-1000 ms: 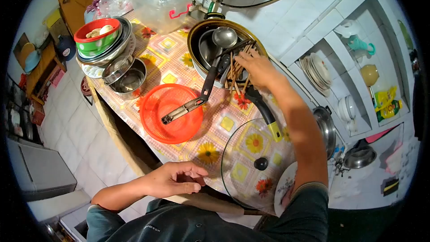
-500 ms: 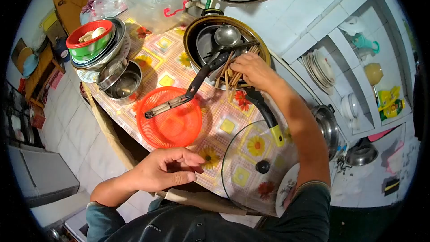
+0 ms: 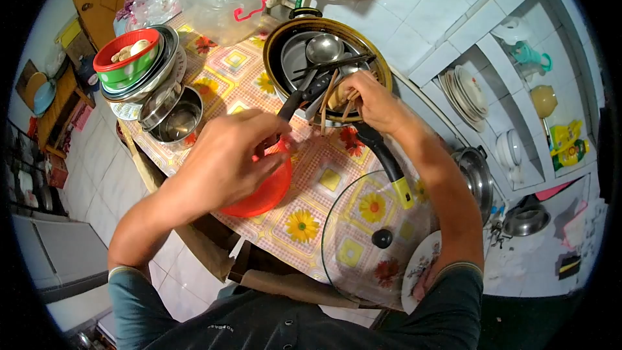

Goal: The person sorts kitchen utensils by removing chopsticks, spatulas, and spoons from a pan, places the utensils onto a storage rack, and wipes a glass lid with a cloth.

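Observation:
My right hand (image 3: 374,102) is closed on wooden chopsticks over the near right rim of a large dark wok (image 3: 271,58). More chopsticks (image 3: 328,100) lean on the rim beside its fingers. Inside the wok are a smaller grey pan (image 3: 293,58) and a steel ladle (image 3: 324,49); dark utensils lie across them. A long black handle (image 3: 293,104) sticks out toward my left hand (image 3: 241,155). That hand hovers over a red plastic basket (image 3: 259,198), fingers apart and slightly blurred, and hides much of the basket.
A glass lid (image 3: 350,240) lies at the near right by a plate (image 3: 420,266). Steel pots (image 3: 178,120) and stacked bowls (image 3: 129,78) stand at the left. Plastic bags (image 3: 220,0) sit behind. White shelves (image 3: 483,78) hold plates at the right.
My left hand has moved up and forward from the table's near edge to above the red basket. My right hand has shifted slightly right, and fewer chopsticks show around it.

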A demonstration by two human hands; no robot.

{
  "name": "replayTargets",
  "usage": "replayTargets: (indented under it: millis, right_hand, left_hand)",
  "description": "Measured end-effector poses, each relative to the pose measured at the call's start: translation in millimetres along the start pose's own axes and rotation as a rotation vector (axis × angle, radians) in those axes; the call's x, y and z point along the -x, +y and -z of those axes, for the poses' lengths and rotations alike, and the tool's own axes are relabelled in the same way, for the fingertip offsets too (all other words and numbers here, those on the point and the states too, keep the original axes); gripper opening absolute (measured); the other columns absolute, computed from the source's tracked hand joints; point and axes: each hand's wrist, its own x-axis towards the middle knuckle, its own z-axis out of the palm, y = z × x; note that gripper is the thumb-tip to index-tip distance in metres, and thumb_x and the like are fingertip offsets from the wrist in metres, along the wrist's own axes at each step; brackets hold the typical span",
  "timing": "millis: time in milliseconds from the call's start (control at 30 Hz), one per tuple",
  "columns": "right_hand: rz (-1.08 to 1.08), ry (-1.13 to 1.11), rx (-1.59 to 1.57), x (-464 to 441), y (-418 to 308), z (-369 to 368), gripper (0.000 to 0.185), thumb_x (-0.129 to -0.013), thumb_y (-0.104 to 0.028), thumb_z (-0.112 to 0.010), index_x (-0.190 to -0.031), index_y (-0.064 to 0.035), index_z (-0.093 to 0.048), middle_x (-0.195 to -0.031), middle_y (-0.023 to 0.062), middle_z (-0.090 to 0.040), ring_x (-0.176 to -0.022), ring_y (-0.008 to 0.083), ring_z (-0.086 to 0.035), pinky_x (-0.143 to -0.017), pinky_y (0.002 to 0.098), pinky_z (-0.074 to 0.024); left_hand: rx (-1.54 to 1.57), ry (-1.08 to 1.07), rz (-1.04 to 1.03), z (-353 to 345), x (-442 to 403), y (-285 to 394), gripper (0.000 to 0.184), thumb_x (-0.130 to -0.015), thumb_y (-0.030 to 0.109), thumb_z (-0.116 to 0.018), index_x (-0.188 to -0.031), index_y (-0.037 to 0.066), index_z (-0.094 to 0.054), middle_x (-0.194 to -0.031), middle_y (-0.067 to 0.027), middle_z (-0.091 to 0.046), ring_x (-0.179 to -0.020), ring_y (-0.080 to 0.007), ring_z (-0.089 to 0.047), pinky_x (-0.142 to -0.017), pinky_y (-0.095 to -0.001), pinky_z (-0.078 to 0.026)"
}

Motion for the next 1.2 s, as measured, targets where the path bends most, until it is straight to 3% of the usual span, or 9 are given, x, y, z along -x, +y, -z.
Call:
replayTargets:
  millis: [133, 233, 333, 533, 633, 767, 867, 933, 1200]
  right_hand:
    - [0.034, 0.087, -0.010, -6, -11, -5, 0.026, -0.075, 0.011, -0.054, -0.096, -0.0046, -0.053, -0.090, 0.0105, -0.054, -0.084, 0.0252, -0.054, -0.074, 0.0322, -0.0436]
    - [-0.047, 0.218, -0.070, -6, -9, -13, 0.020, -0.081, 0.006, -0.056, -0.098, -0.0043, -0.054, -0.087, 0.0077, -0.056, -0.078, 0.0187, -0.056, -0.069, 0.0280, -0.0450]
    - [-0.176, 0.456, -0.260, -10, -23, -6, 0.010, -0.088, -0.010, -0.060, -0.092, -0.0018, -0.057, -0.081, 0.0031, -0.058, -0.074, 0.0103, -0.053, -0.068, 0.0240, -0.0447]
    - [-0.284, 0.560, -0.205, -10, -23, 8, 0.020, -0.090, -0.021, -0.060, -0.091, -0.0005, -0.058, -0.077, 0.0055, -0.059, -0.070, 0.0137, -0.054, -0.066, 0.0272, -0.0456]
    - [-0.222, 0.614, -0.168, -11, -26, 14, 0.023, -0.090, -0.024, -0.061, -0.092, -0.0014, -0.058, -0.073, 0.0072, -0.060, -0.067, 0.0161, -0.056, -0.064, 0.0291, -0.0468]
    - [-0.179, 0.668, -0.174, -12, -41, 27, 0.024, -0.091, -0.025, -0.060, -0.091, -0.0010, -0.058, -0.071, 0.0056, -0.058, -0.065, 0.0132, -0.054, -0.064, 0.0274, -0.0462]
    - [-0.257, 0.643, -0.268, -10, -39, 31, 0.023, -0.091, -0.025, -0.060, -0.090, -0.0012, -0.058, -0.071, 0.0053, -0.058, -0.066, 0.0117, -0.053, -0.065, 0.0264, -0.0457]
    - [-0.258, 0.635, -0.280, -8, -42, 33, 0.024, -0.091, -0.025, -0.060, -0.090, -0.0013, -0.058, -0.072, 0.0053, -0.058, -0.067, 0.0118, -0.053, -0.065, 0.0264, -0.0456]
    - [-0.204, 0.666, -0.334, -9, -42, 35, 0.024, -0.092, -0.025, -0.058, -0.092, -0.0009, -0.059, -0.076, 0.0045, -0.057, -0.070, 0.0121, -0.051, -0.066, 0.0260, -0.0441]
  left_hand:
    - [-0.369, 0.060, -0.122, -28, -40, -21, 0.041, -0.068, 0.012, -0.073, -0.105, 0.003, -0.059, -0.086, -0.0126, -0.054, -0.073, -0.0247, -0.060, -0.061, -0.0363, -0.050]
    - [-0.590, -0.056, -0.242, -56, -67, -34, 0.044, -0.067, 0.013, -0.070, -0.108, 0.005, -0.058, -0.093, -0.0110, -0.049, -0.080, -0.0235, -0.059, -0.062, -0.0361, -0.052]
    - [-0.737, -0.126, -0.520, -73, -80, -48, 0.029, -0.069, 0.009, -0.059, -0.097, 0.004, -0.061, -0.096, -0.0095, -0.048, -0.085, -0.0240, -0.057, -0.059, -0.0305, -0.054]
    - [-0.808, -0.117, -0.695, -88, -92, -50, 0.011, -0.066, 0.007, -0.060, -0.072, 0.001, -0.066, -0.086, -0.0091, -0.054, -0.079, -0.0222, -0.059, -0.058, -0.0290, -0.053]
    - [-0.829, -0.213, -0.748, -91, -93, -46, 0.012, -0.067, 0.007, -0.058, -0.074, -0.001, -0.064, -0.083, -0.0109, -0.056, -0.074, -0.0240, -0.062, -0.058, -0.0303, -0.054]
    - [-0.742, -0.195, -0.663, -94, -89, -49, 0.015, -0.065, 0.005, -0.058, -0.076, -0.004, -0.061, -0.081, -0.0119, -0.051, -0.074, -0.0262, -0.061, -0.059, -0.0343, -0.055]
    - [-0.708, -0.184, -0.577, -89, -89, -48, 0.012, -0.067, 0.005, -0.057, -0.077, -0.001, -0.060, -0.082, -0.0126, -0.052, -0.073, -0.0278, -0.061, -0.061, -0.0356, -0.054]
    - [-0.489, -0.156, -0.469, -80, -88, -40, 0.008, -0.070, 0.006, -0.056, -0.076, 0.002, -0.059, -0.084, -0.0129, -0.052, -0.073, -0.0291, -0.061, -0.062, -0.0372, -0.053]
    - [-0.273, -0.007, -0.437, -71, -86, -31, 0.008, -0.070, 0.004, -0.059, -0.079, 0.003, -0.060, -0.080, -0.0132, -0.055, -0.072, -0.0312, -0.060, -0.062, -0.0391, -0.049]
